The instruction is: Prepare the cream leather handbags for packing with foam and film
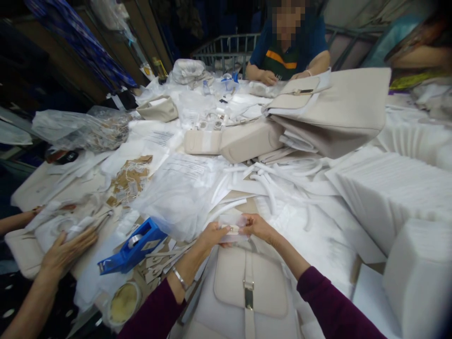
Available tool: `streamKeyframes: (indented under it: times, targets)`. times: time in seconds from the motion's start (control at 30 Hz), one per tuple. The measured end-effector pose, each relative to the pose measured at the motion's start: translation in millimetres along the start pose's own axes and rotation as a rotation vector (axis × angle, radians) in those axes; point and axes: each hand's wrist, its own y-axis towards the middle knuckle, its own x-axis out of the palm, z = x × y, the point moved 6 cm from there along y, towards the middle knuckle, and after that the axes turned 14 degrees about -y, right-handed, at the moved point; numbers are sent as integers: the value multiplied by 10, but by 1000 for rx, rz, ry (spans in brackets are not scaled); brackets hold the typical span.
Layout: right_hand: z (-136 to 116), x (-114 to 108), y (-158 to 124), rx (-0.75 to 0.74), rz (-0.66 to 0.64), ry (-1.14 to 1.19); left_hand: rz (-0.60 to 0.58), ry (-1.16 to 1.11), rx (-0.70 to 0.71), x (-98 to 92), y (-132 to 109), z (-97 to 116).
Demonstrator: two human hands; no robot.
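My left hand (211,237) and my right hand (257,227) meet above a cream handbag (247,287) lying in front of me. Together they pinch a small clear plastic sleeve (232,225) with something pale inside, one hand at each end. The bag's flap shows a strap with a metal clasp (249,293). Both my sleeves are dark purple, and a silver bangle (179,278) circles my left wrist.
A blue tape dispenser (132,247) and a round tin (123,302) lie at my left. Another person's hands (65,252) press on white wrapping at far left. A person in blue (289,52) works opposite. Cream bags (339,108), plastic bags (183,193) and white foam stacks (399,188) crowd the table.
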Motion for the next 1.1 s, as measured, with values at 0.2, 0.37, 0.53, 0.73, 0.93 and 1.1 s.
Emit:
streamKeyframes:
  times: [0.2,0.37,0.53,0.73,0.93,1.1]
  targets:
    - [-113,12,-291,-142,127,36,-2,-135,7,38,-1,-42]
    - [-35,142,-312,-117,229,-76,-25,-219,12,51,9,-52]
    - [30,148,-202,-88,437,4,-63,-276,14,74,-27,-39]
    - [41,145,-169,-64,494,122,-74,-296,95,40,-111,29]
    - [51,159,-153,-17,505,261,127,-110,218,-42,-63,-46]
    - [56,84,-132,44,313,227,148,-118,209,-16,-64,-37]
